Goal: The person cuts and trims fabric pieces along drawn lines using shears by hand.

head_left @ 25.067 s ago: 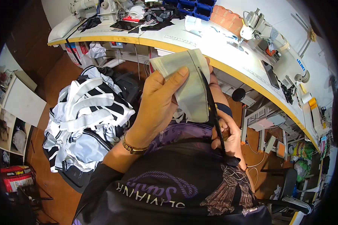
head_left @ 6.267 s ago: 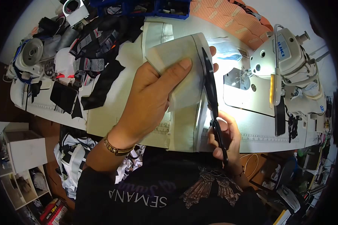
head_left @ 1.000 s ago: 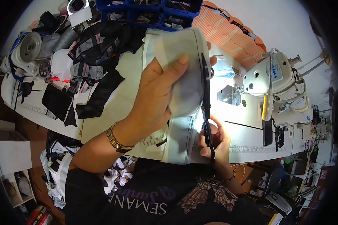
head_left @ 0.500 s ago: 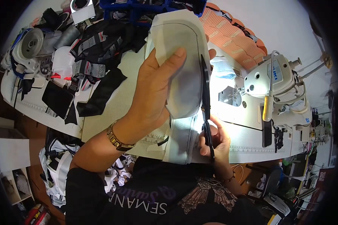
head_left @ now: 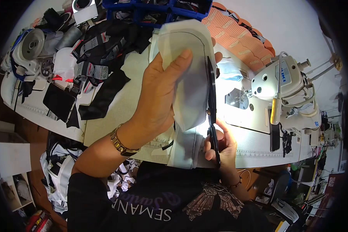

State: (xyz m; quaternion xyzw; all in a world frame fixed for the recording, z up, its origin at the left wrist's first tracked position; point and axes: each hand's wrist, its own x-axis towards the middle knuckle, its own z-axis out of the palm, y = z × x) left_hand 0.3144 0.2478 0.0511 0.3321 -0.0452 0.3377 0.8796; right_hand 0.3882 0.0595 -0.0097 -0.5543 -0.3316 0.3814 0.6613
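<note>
My left hand, with a gold watch at the wrist, is closed on a whitish fabric piece, its thumb lying flat on the front. A dark stitched line curves around the piece's upper end and runs down the right side. Black scissors are in my right hand, fingers around the handles. The blades point upward along the fabric's right edge, beside the dark line; whether they are fully closed cannot be made out. Below hangs a longer pale strip with a dark seam, over the table's front edge.
A lit sewing machine stands at the right, a dark phone near it. Black garments with labels are piled at the left, near a black tablet-like slab. Blue bins and stacked orange pieces line the back.
The fabric's upper edge has dropped a little, and its lower end now bends into a pointed corner hanging lower. Both hands and the scissors have barely moved.
</note>
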